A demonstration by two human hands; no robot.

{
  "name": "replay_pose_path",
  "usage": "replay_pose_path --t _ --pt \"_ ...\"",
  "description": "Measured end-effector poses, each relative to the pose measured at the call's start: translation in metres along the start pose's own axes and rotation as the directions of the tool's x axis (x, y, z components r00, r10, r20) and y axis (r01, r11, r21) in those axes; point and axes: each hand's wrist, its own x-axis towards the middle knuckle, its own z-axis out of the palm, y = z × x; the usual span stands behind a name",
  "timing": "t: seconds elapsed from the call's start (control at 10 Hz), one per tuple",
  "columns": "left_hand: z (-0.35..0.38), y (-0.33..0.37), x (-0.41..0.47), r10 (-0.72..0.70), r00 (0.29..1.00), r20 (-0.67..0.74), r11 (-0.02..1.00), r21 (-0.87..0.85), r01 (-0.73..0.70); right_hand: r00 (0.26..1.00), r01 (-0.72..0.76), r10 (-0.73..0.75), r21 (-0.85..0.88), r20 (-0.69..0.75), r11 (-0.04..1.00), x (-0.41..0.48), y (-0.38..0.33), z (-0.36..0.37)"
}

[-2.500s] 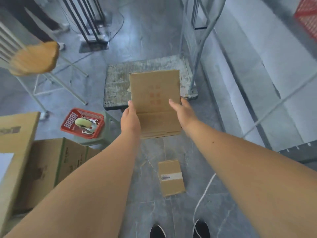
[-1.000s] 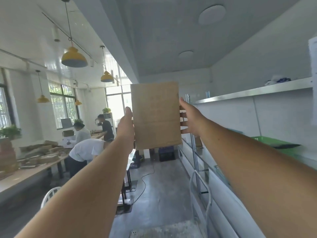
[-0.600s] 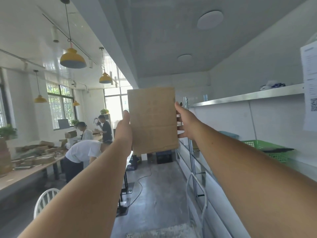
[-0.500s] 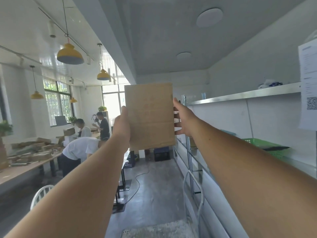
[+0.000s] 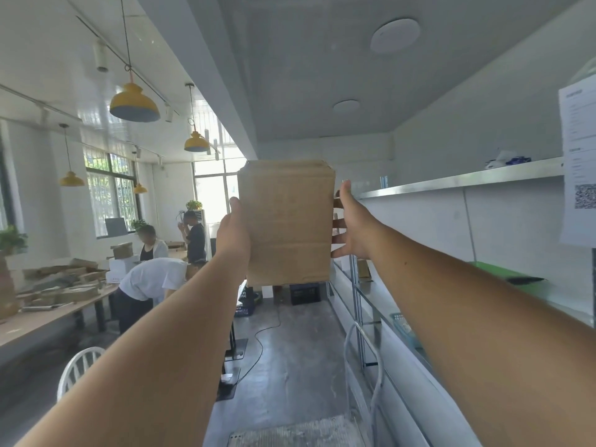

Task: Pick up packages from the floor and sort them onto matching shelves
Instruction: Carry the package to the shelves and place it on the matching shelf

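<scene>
A plain brown cardboard package [image 5: 287, 221] is held upright in the air, its broad creased face toward the camera, left of the metal shelves [image 5: 458, 180].

Matt brown cardboard package [image 5: 285, 221], brushed metal shelf [image 5: 461, 180] beside it, smooth grey concrete floor [image 5: 290, 356] below, white paper notice [image 5: 579, 162] right of it.

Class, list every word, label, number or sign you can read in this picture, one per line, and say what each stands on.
No text can be read here.
White paper sheet posted at the right: printed lines too blurred to read, plus a QR code.
Brown cardboard package, held between the left hand and right hand: faint marks only, unreadable.
</scene>
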Motion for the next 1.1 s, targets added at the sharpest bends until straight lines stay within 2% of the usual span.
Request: replay_pose_path --t 0.1,0.2,0.3,0.5,0.7,0.9,1.1 --pt "0.0 0.002 -0.004 0.022 1.0 -0.006 0.999 -0.041 -0.022 1.0 0.002 -0.002 0.022 -0.019 1.0 -0.002 0.001 0.002" --pt "-0.005 0.004 -0.006 -0.016 1.0 -0.012 0.998 -0.064 0.015 0.999 0.016 -0.016 0.021 -0.037 1.0 -0.007 -0.001 0.007" --pt "-0.007 0.0 0.001 -0.094 0.995 0.043 0.982 -0.158 0.1 0.998 0.031 -0.03 0.011 -0.056 0.999 -0.012 -0.003 0.01" --pt "-0.012 -0.001 -0.02 -0.095 0.993 0.07 0.959 -0.262 0.111 0.996 0.06 -0.059 0.017 -0.072 0.998 -0.016 0.0 0.006" --pt "-0.018 0.001 -0.029 -0.113 0.986 0.123 0.954 -0.264 0.142 0.997 0.024 -0.02 0.052 -0.071 0.998 -0.015 0.007 0.0" --pt "-0.018 -0.011 -0.025 -0.14 0.978 0.155 0.966 -0.194 0.169 0.999 -0.033 0.033 0.004 -0.033 0.999 -0.013 0.006 -0.005" --pt "-0.021 -0.013 -0.027 -0.165 0.969 0.182 0.957 -0.208 0.202 0.997 -0.076 0.074 -0.054 -0.033 0.996 -0.003 0.012 -0.013"
